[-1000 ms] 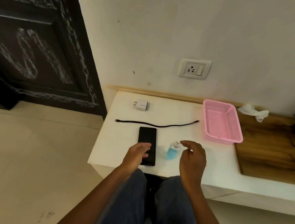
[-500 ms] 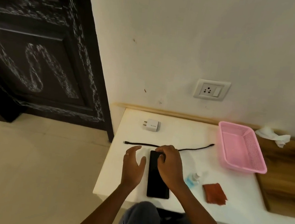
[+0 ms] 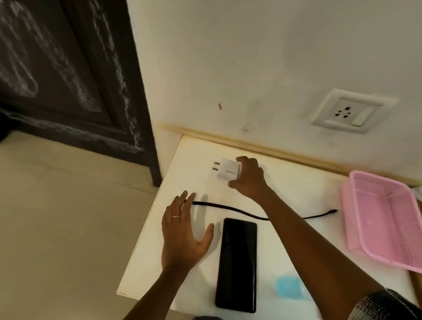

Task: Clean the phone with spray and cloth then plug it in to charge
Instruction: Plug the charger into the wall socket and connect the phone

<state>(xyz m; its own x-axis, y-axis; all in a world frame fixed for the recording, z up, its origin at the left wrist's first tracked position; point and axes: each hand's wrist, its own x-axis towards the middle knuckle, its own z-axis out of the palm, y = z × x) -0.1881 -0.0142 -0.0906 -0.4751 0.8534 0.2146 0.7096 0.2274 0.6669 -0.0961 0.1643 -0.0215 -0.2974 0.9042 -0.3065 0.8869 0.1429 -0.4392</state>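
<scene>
While right hand [image 3: 248, 178] grips charger [image 3: 227, 172] | cable [image 3: 228, 208] part-hidden | bottle [image 3: 288, 287] blurred

A home room: tiled floor [image 3: 38, 232], dark carved door [image 3: 46, 49], wall socket [image 3: 351, 111]

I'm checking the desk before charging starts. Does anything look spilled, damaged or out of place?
Nothing stands out. The black phone lies flat, screen dark and uncracked. The black cable lies loose, unplugged. The right hand grips the white charger adapter; the left hand rests open. No liquid shows around the blurred blue spray bottle.
</scene>
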